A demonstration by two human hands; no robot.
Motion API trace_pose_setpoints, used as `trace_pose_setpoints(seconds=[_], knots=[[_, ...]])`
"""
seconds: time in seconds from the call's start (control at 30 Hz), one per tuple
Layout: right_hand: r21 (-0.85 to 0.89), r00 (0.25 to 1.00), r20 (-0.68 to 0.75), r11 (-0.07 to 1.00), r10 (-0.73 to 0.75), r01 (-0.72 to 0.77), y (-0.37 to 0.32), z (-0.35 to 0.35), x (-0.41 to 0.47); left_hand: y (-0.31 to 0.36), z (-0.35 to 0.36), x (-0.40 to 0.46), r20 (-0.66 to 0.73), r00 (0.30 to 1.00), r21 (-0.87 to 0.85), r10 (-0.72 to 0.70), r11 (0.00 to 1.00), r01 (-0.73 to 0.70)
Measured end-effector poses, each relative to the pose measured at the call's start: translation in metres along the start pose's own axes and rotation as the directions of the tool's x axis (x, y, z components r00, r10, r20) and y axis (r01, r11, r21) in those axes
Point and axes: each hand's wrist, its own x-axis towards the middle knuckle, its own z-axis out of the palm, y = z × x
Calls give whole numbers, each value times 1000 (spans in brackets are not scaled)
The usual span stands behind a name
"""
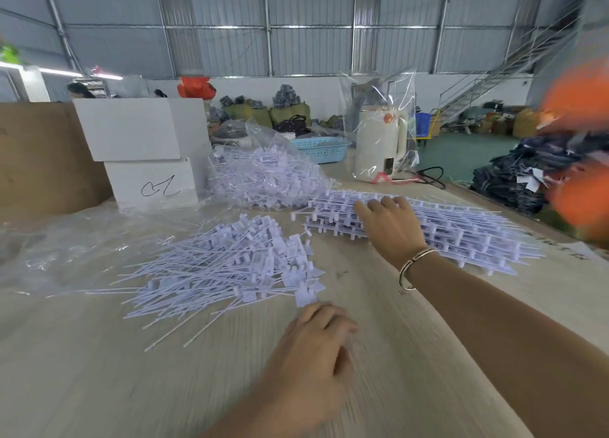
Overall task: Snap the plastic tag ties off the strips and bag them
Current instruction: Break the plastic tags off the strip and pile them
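A loose heap of white snapped-off tag ties (227, 266) lies on the table at centre left. A stack of uncut tie strips (461, 233) lies at centre right. My right hand (389, 226), with a bracelet on the wrist, rests on the left end of that stack, its fingers curled over the far edge of the top strip. My left hand (316, 338) hovers near the right edge of the loose heap, fingers loosely curled; it is blurred and nothing shows in it. Behind the heap a clear plastic bag (267, 177) holds many more ties.
Two white boxes (145, 147) are stacked at the back left beside a cardboard sheet. A cream kettle (379, 147) in clear wrap and a blue basket (323, 147) stand behind. Clear plastic sheeting (49, 249) covers the table's left. Dark folded clothes (520, 177) are piled at the right.
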Motion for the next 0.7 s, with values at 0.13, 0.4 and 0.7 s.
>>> trace_pose_setpoints(seconds=[0.13,0.4,0.7], knots=[[22,999,-5,999,-44,44,9,-18,-4,-1,-17,13,185,918,-563,-352,727,393],[408,981,182,913,-72,-8,-2,-22,-26,15,-9,122,454,705,-885,-544,-182,429],[424,962,273,900,-18,-103,40,-1,-18,22,13,146,430,569,-891,-701,-227,394]])
